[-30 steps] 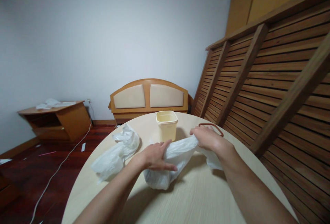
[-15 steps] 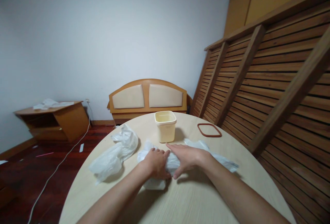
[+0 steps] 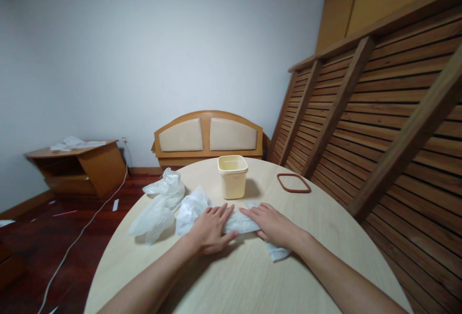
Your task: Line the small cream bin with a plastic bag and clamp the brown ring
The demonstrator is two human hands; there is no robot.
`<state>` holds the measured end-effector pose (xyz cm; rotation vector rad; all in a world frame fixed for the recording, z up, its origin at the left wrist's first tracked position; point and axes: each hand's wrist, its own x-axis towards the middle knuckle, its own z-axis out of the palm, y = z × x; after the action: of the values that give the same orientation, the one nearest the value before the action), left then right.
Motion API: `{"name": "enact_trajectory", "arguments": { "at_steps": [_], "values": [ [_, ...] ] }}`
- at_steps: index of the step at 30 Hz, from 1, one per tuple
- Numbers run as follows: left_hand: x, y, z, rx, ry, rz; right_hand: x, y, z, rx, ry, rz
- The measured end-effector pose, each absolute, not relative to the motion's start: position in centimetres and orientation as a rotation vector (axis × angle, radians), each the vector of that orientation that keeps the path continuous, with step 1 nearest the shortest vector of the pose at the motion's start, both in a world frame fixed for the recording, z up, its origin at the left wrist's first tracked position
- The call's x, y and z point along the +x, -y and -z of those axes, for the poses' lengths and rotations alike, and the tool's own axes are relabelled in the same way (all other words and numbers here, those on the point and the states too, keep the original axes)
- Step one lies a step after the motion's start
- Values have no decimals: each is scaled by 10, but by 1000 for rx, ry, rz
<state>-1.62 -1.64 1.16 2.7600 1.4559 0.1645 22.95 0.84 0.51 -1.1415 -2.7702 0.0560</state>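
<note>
Both hands now lie flat, fingers spread: left hand and right hand press the white crumpled plastic bag, half a second ago bunched, against the round pale desk, at 6 o'clock from the cream plastic tub.

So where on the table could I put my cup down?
Bare room: the near part of the table, between the two forearms, and the patch between the yellow tub and the brown ring. It is crowded left of the tub, where both hands press one white bag beside another crumpled bag.
</note>
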Motion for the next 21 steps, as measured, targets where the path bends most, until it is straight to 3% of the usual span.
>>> {"name": "enact_trajectory", "arguments": {
  "at_steps": [16,21],
  "values": [
    [-4,8,14,2904,-1480,-251,292,-31,-13,-1434,2618,402],
    [-5,10,13,2919,-1455,-242,296,-36,-10,-1602,2559,330]
  ]
}}
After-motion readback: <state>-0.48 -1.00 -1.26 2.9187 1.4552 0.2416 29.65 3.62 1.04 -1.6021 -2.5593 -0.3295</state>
